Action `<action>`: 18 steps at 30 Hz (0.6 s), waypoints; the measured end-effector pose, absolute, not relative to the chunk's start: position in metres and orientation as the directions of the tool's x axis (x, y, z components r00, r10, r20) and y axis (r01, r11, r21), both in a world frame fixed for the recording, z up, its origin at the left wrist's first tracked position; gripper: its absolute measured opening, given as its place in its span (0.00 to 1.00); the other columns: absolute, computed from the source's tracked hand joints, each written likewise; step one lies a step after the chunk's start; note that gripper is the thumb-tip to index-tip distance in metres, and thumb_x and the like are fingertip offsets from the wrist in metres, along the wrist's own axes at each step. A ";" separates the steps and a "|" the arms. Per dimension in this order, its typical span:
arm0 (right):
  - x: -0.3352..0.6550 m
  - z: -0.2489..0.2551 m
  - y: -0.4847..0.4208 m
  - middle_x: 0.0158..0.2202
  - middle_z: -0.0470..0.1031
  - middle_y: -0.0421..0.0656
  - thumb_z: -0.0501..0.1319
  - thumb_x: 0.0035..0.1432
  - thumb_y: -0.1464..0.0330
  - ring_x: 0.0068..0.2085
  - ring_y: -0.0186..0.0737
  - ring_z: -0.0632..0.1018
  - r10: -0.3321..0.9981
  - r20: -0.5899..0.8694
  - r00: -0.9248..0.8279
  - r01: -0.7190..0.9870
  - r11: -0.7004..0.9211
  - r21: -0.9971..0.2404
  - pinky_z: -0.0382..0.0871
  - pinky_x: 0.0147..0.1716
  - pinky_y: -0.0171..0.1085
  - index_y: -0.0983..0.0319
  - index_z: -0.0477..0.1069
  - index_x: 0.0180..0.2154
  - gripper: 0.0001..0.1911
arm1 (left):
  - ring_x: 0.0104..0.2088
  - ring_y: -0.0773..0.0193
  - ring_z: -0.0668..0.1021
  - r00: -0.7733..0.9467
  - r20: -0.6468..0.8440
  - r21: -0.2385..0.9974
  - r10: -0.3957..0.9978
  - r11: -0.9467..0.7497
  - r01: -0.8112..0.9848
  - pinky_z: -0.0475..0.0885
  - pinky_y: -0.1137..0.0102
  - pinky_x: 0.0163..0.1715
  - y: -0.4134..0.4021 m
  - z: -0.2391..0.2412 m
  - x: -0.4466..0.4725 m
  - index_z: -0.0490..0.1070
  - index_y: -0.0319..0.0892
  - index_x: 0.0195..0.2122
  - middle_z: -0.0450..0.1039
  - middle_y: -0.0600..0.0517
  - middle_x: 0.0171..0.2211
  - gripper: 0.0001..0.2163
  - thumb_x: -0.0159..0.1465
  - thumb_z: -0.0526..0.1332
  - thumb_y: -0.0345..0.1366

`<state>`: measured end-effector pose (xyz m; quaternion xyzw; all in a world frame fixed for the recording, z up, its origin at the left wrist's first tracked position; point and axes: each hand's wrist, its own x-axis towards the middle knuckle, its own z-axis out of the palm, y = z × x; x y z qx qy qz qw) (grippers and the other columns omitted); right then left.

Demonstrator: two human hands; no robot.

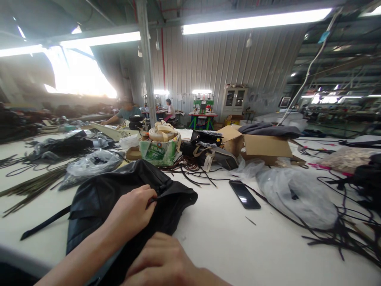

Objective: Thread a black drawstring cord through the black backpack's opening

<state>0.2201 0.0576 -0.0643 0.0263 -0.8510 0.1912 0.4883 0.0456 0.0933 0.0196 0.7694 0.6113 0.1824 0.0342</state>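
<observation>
A black leather-like bag (98, 194) lies on the white table in front of me, its opening toward me and a dark strap sticking out on its left. My left hand (135, 208) is closed on the bag's upper edge, fingers curled around the material. Nearer to me, my right hand (163, 258) is curled over the bag's lower right edge; its fingertips are hidden behind the knuckles. The inside of the bag is mostly out of sight under my hands and forearm.
A phone (244, 194) lies right of the bag, near a clear plastic bag (297, 196) and black cords (342, 234). Behind stand a green-printed box (157, 153) holding rolled tape and a cardboard box (268, 147). Two people sit farther back.
</observation>
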 end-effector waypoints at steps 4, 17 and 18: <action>0.230 -0.049 0.074 0.34 0.87 0.39 0.72 0.69 0.62 0.36 0.37 0.85 0.512 0.761 -0.399 -0.133 0.789 -0.600 0.76 0.43 0.39 0.57 0.82 0.39 0.06 | 0.42 0.53 0.84 0.180 0.239 0.208 0.954 -0.231 0.951 0.69 0.61 0.41 0.091 0.026 0.041 0.81 0.46 0.40 0.82 0.48 0.41 0.11 0.73 0.58 0.33; 0.240 -0.063 0.138 0.31 0.87 0.41 0.70 0.62 0.63 0.30 0.41 0.82 0.929 0.335 -0.155 0.127 0.355 -0.926 0.71 0.30 0.37 0.59 0.88 0.36 0.08 | 0.28 0.59 0.80 0.089 0.222 0.497 0.971 -0.191 0.846 0.67 0.65 0.33 0.108 0.029 0.030 0.84 0.44 0.33 0.83 0.52 0.28 0.12 0.64 0.63 0.43; 0.239 -0.062 0.137 0.31 0.87 0.41 0.70 0.63 0.63 0.30 0.41 0.82 0.926 0.348 -0.148 0.135 0.367 -0.920 0.70 0.30 0.37 0.59 0.88 0.36 0.09 | 0.28 0.58 0.79 0.086 0.223 0.493 0.971 -0.188 0.850 0.67 0.65 0.33 0.107 0.029 0.030 0.84 0.44 0.34 0.83 0.52 0.28 0.12 0.63 0.63 0.43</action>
